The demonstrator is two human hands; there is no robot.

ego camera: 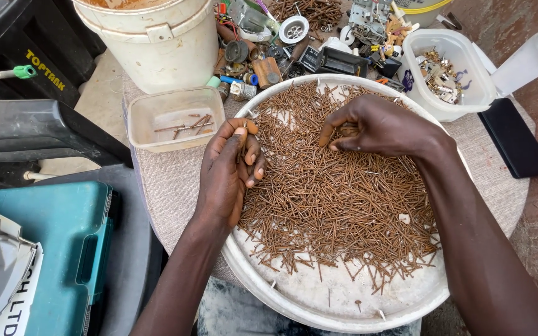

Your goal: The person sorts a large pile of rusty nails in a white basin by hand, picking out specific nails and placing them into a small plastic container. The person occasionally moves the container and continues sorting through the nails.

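At tray's (263, 283) left rim our left hand (226, 171) clamps a few nails (243, 140) upright; right hand (378, 127), nearer the pile (344, 193), pinches into it at far edge.

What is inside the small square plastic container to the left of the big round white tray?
The small square plastic container holds only a few rusty nails, lying loose on its pale bottom. The left hand partly covers its near right corner, so that corner is hidden.
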